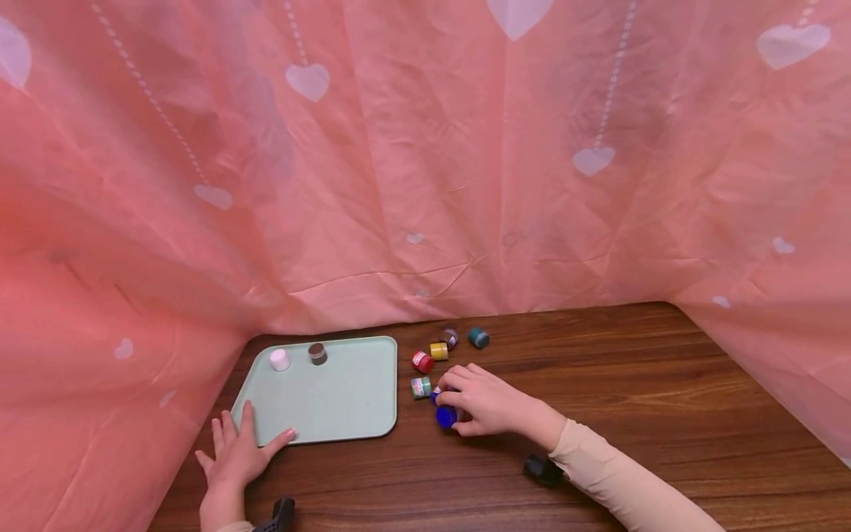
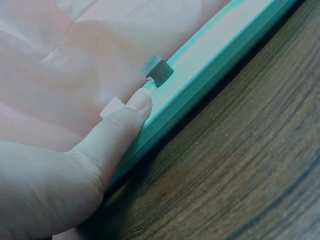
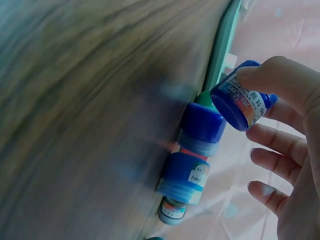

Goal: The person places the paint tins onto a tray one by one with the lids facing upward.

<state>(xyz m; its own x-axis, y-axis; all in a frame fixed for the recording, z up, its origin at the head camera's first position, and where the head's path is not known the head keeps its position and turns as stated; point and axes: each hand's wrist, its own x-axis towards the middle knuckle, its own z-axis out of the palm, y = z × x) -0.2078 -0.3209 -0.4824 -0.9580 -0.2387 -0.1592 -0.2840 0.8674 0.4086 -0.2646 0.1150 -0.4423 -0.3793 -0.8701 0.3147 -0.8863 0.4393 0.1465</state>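
Observation:
My right hand [image 1: 488, 400] pinches a small blue paint jar [image 3: 240, 97] between thumb and fingertips, tilted and raised off the wood; its label faces the right wrist camera. Two other blue jars [image 3: 202, 125] [image 3: 184, 172] stand in a row below it in that view. My left hand [image 1: 234, 457] lies spread at the near left corner of a pale green tray [image 1: 346, 399], thumb [image 2: 139, 100] on the rim. On the tray are a white-lidded jar [image 1: 279, 360] and a dark brown jar [image 1: 318, 353].
Right of the tray lie a green jar [image 1: 421, 387], a red jar [image 1: 422, 361], a yellow jar [image 1: 439, 351], a dark purple jar [image 1: 450, 338] and a teal jar [image 1: 479, 338]. Pink curtain [image 1: 425, 185] with hearts encloses the wooden table [image 1: 631, 384] at the back and sides.

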